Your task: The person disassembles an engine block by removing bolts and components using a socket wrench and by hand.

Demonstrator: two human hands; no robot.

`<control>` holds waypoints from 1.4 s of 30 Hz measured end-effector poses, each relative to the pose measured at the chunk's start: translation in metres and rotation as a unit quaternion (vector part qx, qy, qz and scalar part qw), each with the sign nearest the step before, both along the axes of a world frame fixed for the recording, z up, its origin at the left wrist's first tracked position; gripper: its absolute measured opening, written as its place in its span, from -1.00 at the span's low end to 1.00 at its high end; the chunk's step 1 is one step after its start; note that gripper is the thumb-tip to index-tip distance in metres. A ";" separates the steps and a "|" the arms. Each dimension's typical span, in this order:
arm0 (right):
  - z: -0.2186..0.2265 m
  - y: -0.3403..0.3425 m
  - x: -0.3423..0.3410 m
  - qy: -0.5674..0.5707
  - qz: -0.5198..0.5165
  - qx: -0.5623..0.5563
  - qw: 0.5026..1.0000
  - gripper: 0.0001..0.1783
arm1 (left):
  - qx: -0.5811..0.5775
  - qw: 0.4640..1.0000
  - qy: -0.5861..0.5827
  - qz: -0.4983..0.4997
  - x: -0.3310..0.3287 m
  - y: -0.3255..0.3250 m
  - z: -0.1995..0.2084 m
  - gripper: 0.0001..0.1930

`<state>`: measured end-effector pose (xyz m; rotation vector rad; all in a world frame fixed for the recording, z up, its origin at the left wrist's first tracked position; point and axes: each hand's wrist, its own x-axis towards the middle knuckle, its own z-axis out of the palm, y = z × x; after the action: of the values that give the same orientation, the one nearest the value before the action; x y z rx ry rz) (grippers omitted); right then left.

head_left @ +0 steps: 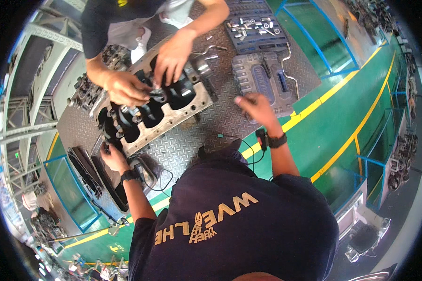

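An engine block [147,133], metal with large dark openings, lies at a slant on the tread-plate table. At its near left corner, my left hand [113,158] has its fingers curled against the block's edge; a dark spot by the fingertips is too small to make out. My right hand [259,108] hovers over the near side of a grey tool case [260,75], holding nothing visible, thumb and fingers loosely apart. Across the block, a co-worker's two hands [126,89] handle a small dark metal part [158,95] over the openings.
Sockets [255,28] lie in the case's far half. A bent metal rod [290,70] rests along the case. Dark long trays [105,180] and a grey handheld device [143,171] sit at the table's near left. More engine parts [86,93] stand beyond the block. Thin cables run from my wrists.
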<state>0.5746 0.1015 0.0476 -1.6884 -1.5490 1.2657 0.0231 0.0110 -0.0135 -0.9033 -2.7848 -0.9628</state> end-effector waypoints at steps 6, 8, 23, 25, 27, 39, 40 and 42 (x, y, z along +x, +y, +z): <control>-0.180 0.077 0.149 -0.284 -0.226 0.024 0.931 -0.66 | 0.058 0.996 -0.049 -0.039 -0.007 0.008 -0.004 -0.53; -0.179 0.109 0.158 -0.322 -0.194 0.044 0.926 -0.62 | 0.041 0.998 -0.010 -0.040 -0.001 0.004 0.000 -0.54; -0.244 0.256 0.175 -0.397 -0.006 0.016 0.917 -0.33 | 0.015 1.000 0.026 0.005 0.018 0.000 0.001 -0.57; -0.244 0.252 0.181 -0.410 -0.022 0.018 0.911 -0.34 | 0.025 0.999 0.019 0.008 0.021 0.005 0.007 -0.58; -0.245 0.250 0.184 -0.423 0.005 0.054 0.904 -0.36 | 0.051 0.999 0.014 0.002 0.019 0.011 0.008 -0.59; -0.203 0.196 0.162 -0.510 0.074 0.039 0.856 -0.73 | 0.012 0.999 0.021 0.037 0.017 0.000 0.012 -0.57; -0.188 0.186 0.159 -0.517 0.066 0.039 0.853 -0.73 | 0.016 0.999 0.013 0.030 0.016 0.002 0.013 -0.57; -0.153 0.168 0.154 -0.466 0.054 0.193 0.862 -0.77 | 0.000 0.999 0.027 0.023 0.016 0.008 0.014 -0.56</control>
<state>0.7286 0.2692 -0.1052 -2.0502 -2.2408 0.0495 0.0395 0.0188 0.0004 -0.8489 -2.7478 -0.9186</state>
